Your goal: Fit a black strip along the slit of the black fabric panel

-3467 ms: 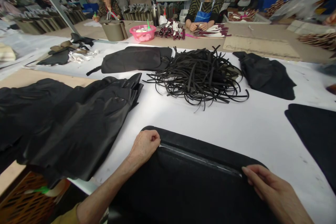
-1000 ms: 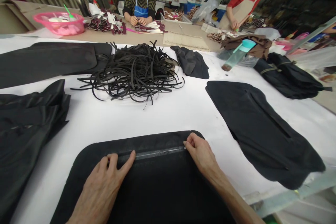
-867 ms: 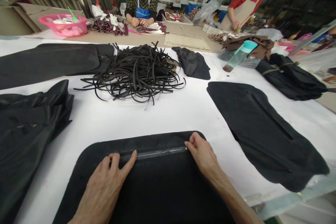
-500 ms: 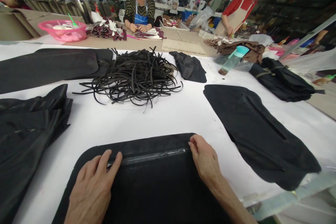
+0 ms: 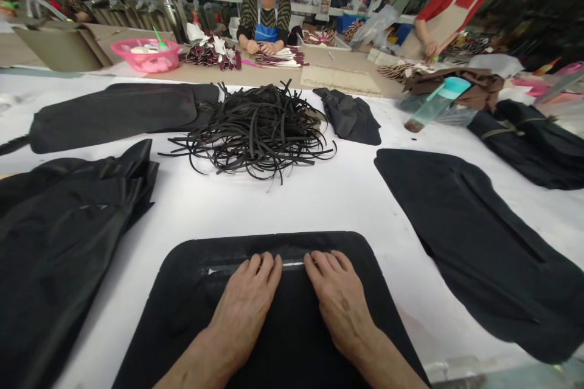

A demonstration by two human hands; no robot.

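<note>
A black fabric panel [image 5: 191, 298] with rounded corners lies flat on the white table in front of me. A pale glossy strip [image 5: 228, 268] runs along a slit near its far edge. My left hand [image 5: 249, 301] and my right hand [image 5: 335, 298] lie flat side by side on the panel. Their fingers are stretched out and the fingertips press on the middle of the strip. Neither hand holds anything.
A heap of black straps [image 5: 260, 130] lies ahead, with black fabric stacks at the left [image 5: 68, 219], far left [image 5: 118, 112] and right [image 5: 479, 243]. A teal-capped bottle [image 5: 433, 103] lies at the right. A pink basin [image 5: 149, 55] and seated people are beyond.
Both hands have slid inward from the ends of the strip to its middle, and my right hand has flattened out. The view has shifted a little to the left.
</note>
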